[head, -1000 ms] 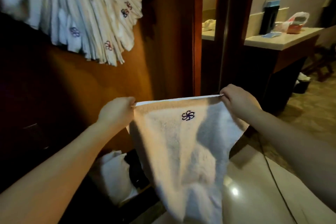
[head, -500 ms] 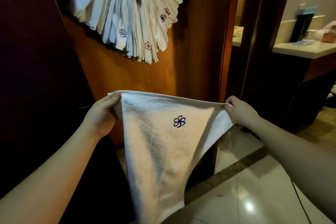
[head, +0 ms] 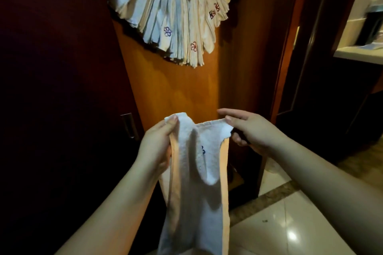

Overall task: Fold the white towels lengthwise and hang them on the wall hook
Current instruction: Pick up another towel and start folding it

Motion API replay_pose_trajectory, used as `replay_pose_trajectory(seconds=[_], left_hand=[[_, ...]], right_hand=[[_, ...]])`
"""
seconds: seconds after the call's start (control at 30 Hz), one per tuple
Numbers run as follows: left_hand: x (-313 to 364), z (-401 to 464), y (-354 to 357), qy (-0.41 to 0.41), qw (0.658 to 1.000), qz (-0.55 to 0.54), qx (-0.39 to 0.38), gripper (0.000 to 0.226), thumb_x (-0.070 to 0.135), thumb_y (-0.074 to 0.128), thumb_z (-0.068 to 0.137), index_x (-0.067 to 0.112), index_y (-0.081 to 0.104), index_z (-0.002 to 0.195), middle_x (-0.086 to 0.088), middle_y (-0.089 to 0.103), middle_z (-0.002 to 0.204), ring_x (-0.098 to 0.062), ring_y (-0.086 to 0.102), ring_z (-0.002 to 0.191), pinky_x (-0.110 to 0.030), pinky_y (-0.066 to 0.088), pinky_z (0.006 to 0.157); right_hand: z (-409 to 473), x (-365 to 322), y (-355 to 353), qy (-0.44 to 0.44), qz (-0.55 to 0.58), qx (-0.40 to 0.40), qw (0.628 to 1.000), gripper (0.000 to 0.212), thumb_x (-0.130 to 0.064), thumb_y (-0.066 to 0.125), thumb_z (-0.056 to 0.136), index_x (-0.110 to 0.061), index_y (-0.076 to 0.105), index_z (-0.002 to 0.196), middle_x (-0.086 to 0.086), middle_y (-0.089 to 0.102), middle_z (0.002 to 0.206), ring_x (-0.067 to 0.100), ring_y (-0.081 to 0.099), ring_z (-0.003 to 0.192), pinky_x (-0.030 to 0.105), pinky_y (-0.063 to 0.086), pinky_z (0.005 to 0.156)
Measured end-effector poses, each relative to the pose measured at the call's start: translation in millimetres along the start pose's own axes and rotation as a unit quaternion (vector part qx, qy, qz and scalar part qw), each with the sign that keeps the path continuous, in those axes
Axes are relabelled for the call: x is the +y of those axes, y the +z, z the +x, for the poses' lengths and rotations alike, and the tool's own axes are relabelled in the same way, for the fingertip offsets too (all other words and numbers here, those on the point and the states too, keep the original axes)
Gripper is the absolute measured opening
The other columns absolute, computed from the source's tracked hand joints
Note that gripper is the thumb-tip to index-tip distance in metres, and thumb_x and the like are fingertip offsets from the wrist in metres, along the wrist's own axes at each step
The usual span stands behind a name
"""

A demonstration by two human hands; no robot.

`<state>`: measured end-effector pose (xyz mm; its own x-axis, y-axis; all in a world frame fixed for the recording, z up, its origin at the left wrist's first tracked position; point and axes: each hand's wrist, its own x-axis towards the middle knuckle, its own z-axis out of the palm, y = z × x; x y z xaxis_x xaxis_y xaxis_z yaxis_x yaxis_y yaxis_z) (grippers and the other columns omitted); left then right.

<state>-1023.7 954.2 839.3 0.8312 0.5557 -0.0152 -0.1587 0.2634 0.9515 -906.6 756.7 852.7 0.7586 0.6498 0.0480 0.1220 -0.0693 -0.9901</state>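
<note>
Left hand (head: pixel 159 143) and right hand (head: pixel 248 130) are pinching the top edge of a white terry towel (head: pixel 199 192), which is hanging narrow. Folded white towels (head: pixel 176 12) are draping above on the orange wood panel (head: pixel 176 89), well apart from the hands.

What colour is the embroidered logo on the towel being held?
Dark blue, half hidden in a fold of the held towel, seen in the head view.

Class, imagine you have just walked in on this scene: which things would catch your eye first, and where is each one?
First, the thick bunch of folded white towels fanned out high on the orange wooden panel, small embroidered logos showing on several. Next, low in the middle, the white towel hanging in a narrow strip, pinched at its top edge by the left hand and the right hand. The glossy floor tiles gleam at lower right.
</note>
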Motion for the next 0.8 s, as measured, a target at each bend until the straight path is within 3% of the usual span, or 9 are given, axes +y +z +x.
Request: replay_pose_trajectory(seconds=[0.1,0.17,0.23,0.3,0.4,0.47,0.53,0.67,0.8], left_hand=[[-2.7,-18.0,5.7,0.007,0.999,0.051,-0.009,0.030,0.034,0.057,0.099,0.014,0.072,0.117,-0.009,0.077,0.099,-0.023,0.074,0.089,-0.034,0.057,0.073],[-3.6,-28.6,10.2,0.016,0.997,0.066,-0.035,0.031,0.038,0.055,0.100,0.018,0.073,0.116,-0.008,0.076,0.102,-0.027,0.074,0.095,-0.042,0.058,0.082],[-2.5,-36.7,15.6,0.023,0.996,0.040,-0.076,0.031,0.035,0.053,0.100,0.016,0.074,0.113,-0.013,0.075,0.106,-0.030,0.072,0.100,-0.044,0.056,0.088],[1.0,-40.9,21.0,0.025,0.993,-0.015,-0.110,0.035,0.033,0.053,0.095,0.009,0.072,0.113,-0.018,0.074,0.107,-0.030,0.072,0.101,-0.040,0.056,0.085],[3.2,-41.8,25.5,0.021,0.986,-0.077,-0.143,0.040,0.029,0.052,0.091,0.001,0.068,0.114,-0.022,0.072,0.110,-0.031,0.070,0.103,-0.037,0.057,0.085],[1.5,-42.1,29.1,0.024,0.983,-0.079,-0.162,0.040,0.027,0.050,0.093,0.000,0.067,0.117,-0.021,0.072,0.112,-0.031,0.069,0.108,-0.037,0.056,0.088],[-0.5,-41.9,32.4,0.032,0.982,-0.070,-0.172,0.040,0.026,0.049,0.094,0.000,0.066,0.119,-0.020,0.072,0.114,-0.031,0.068,0.111,-0.037,0.056,0.091],[-0.5,-40.2,30.3,0.045,0.983,0.004,-0.178,0.037,0.025,0.046,0.101,0.004,0.067,0.122,-0.018,0.071,0.118,-0.032,0.066,0.116,-0.045,0.049,0.100],[1.0,-42.5,31.2,0.059,0.973,0.084,-0.206,0.039,0.038,0.046,0.100,0.018,0.068,0.124,-0.005,0.070,0.124,-0.021,0.063,0.121,-0.043,0.046,0.106]], right_hand=[[-13.9,-17.1,31.0,-0.034,0.033,-0.015,0.999,0.025,-0.019,0.049,0.104,-0.032,0.070,0.108,-0.002,0.064,0.059,0.013,0.055,0.053,0.021,0.031,0.044],[-23.3,-26.1,44.2,-0.044,0.045,-0.022,0.998,0.027,-0.013,0.048,0.103,-0.027,0.072,0.103,-0.002,0.069,0.069,0.015,0.063,0.061,0.022,0.032,0.046],[-33.3,-31.6,50.7,-0.056,0.010,-0.031,0.998,0.028,-0.004,0.047,0.100,-0.021,0.070,0.103,-0.003,0.072,0.076,0.010,0.068,0.071,0.024,0.038,0.050],[-41.8,-35.7,51.7,-0.085,-0.063,-0.030,0.994,0.030,0.001,0.052,0.095,-0.022,0.066,0.108,-0.005,0.073,0.083,0.001,0.068,0.078,0.016,0.044,0.058],[-47.3,-34.2,53.7,-0.140,-0.143,0.034,0.979,0.015,-0.016,0.068,0.092,-0.026,0.068,0.103,-0.016,0.071,0.091,-0.006,0.066,0.085,0.005,0.044,0.068],[-48.2,-30.8,57.6,-0.160,-0.163,0.099,0.969,0.003,-0.029,0.069,0.091,-0.028,0.070,0.093,-0.024,0.068,0.092,-0.008,0.064,0.085,0.004,0.044,0.070],[-48.0,-26.9,59.6,-0.170,-0.160,0.132,0.963,0.005,-0.032,0.068,0.091,-0.029,0.071,0.090,-0.023,0.069,0.090,-0.006,0.064,0.085,0.007,0.046,0.071],[-48.0,-25.1,58.4,-0.160,-0.177,0.152,0.959,0.007,-0.038,0.066,0.092,-0.033,0.069,0.088,-0.022,0.070,0.086,-0.003,0.066,0.082,0.013,0.050,0.070],[-50.4,-26.5,59.3,-0.155,-0.153,0.184,0.958,0.005,-0.039,0.067,0.091,-0.034,0.067,0.089,-0.020,0.069,0.083,-0.010,0.063,0.083,0.007,0.047,0.066]])
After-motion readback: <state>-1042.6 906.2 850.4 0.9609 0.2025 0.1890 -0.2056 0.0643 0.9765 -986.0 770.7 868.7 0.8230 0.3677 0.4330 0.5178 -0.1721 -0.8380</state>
